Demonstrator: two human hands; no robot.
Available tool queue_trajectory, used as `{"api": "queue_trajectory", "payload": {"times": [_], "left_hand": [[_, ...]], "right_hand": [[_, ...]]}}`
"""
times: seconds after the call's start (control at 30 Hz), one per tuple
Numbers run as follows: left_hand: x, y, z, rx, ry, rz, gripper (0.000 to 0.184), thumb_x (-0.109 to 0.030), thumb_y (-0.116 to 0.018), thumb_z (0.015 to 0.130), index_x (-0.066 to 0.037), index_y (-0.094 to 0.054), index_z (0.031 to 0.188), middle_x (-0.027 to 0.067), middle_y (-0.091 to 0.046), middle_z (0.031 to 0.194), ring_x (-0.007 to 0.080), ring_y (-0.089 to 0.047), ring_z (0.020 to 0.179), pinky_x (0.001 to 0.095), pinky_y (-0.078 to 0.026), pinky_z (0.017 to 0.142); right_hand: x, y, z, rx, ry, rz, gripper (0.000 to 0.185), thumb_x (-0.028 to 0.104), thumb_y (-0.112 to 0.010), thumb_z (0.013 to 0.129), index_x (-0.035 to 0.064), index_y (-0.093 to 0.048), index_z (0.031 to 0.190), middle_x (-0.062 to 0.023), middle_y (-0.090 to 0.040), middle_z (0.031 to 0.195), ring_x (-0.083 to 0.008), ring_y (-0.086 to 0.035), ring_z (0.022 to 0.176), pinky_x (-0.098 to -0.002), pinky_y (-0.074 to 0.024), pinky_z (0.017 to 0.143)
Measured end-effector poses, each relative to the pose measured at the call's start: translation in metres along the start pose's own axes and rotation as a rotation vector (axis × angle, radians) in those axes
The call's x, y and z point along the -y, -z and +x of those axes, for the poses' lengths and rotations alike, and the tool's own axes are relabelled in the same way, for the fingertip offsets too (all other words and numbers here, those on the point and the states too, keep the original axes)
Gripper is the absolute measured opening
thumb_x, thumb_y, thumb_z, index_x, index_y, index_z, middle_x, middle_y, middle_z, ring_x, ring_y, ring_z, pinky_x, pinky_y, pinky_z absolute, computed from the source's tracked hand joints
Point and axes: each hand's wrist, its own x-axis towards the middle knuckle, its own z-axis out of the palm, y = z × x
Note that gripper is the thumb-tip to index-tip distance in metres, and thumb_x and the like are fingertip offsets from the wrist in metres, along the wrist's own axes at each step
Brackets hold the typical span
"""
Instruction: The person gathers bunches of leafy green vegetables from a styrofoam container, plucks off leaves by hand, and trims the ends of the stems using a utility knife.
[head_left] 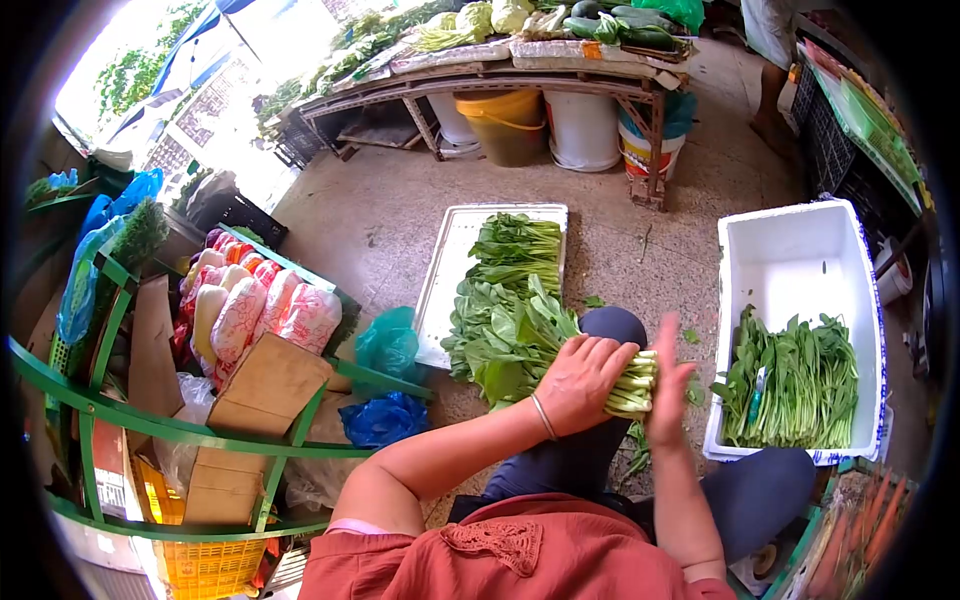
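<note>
The largest thing is the speckled floor (375,205), on which almost everything stands. At its far side there is a long surface (470,82), loaded with cabbages, dark long vegetables and leafy greens. On the left side a green metal rack (150,423) holds pieces of cardboard and produce in red-and-white wrapping.

Smaller than these is the white foam box (785,250), on the right; in its near part lies a heap of leafy greens (805,380). To the left of this box, a flat white tray (448,255) rests on the floor and carries other greens (515,248). Under the surface stands an orange-yellow bucket (500,130), just beside a white one.

The bunch of greens (530,345) is in front of the person, with its leaves towards the tray and its pale stems towards the right. The left hand (592,378) lies over it, with the fingers clamped around the stems. The right hand (668,390) is upright just beside the stem ends, its fingers straight and not closed on anything; whether it touches the stems, I cannot tell.

Near the tray is a crumpled blue bag (385,418). Among the greens in the box lies a small tool with a teal handle (756,405). The smallest thing is a thin bracelet (544,416) on the left wrist.
</note>
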Motion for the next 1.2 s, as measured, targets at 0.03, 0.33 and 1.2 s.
{"api": "queue_trajectory", "payload": {"times": [0.03,0.33,1.2], "left_hand": [[-0.001,-0.001,-0.001,-0.013,-0.001,0.001,0.071,-0.036,-0.075,0.066,-0.003,-0.046,0.122,0.0126,-0.054,0.104,0.0285,-0.055,0.1,0.0418,-0.039,0.092],[0.0,-0.007,-0.004,-0.067,-0.007,0.001,0.074,-0.036,-0.075,0.066,-0.002,-0.044,0.124,0.0133,-0.053,0.108,0.0294,-0.054,0.101,0.0429,-0.038,0.093],[0.011,0.001,0.004,-0.054,0.01,-0.07,0.062,-0.03,-0.073,0.068,-0.007,-0.047,0.119,0.0103,-0.055,0.091,0.0278,-0.057,0.085,0.0382,-0.041,0.074]], "right_hand": [[-0.002,-0.003,0.0,0.015,0.001,0.075,0.089,0.069,-0.007,0.089,0.0025,-0.004,0.148,-0.0154,0.001,0.155,-0.0254,0.004,0.144,-0.0381,0.0038,0.114],[-0.011,0.008,-0.004,-0.055,-0.026,0.316,0.092,0.071,-0.014,0.089,-0.0007,-0.013,0.147,-0.0181,-0.008,0.154,-0.0272,-0.004,0.144,-0.039,-0.0029,0.115],[0.026,-0.006,0.008,-0.19,-0.334,0.577,0.066,0.049,-0.04,0.095,0.0018,-0.028,0.14,-0.0203,-0.046,0.131,-0.0264,-0.051,0.116,-0.0393,-0.0427,0.097]]}}
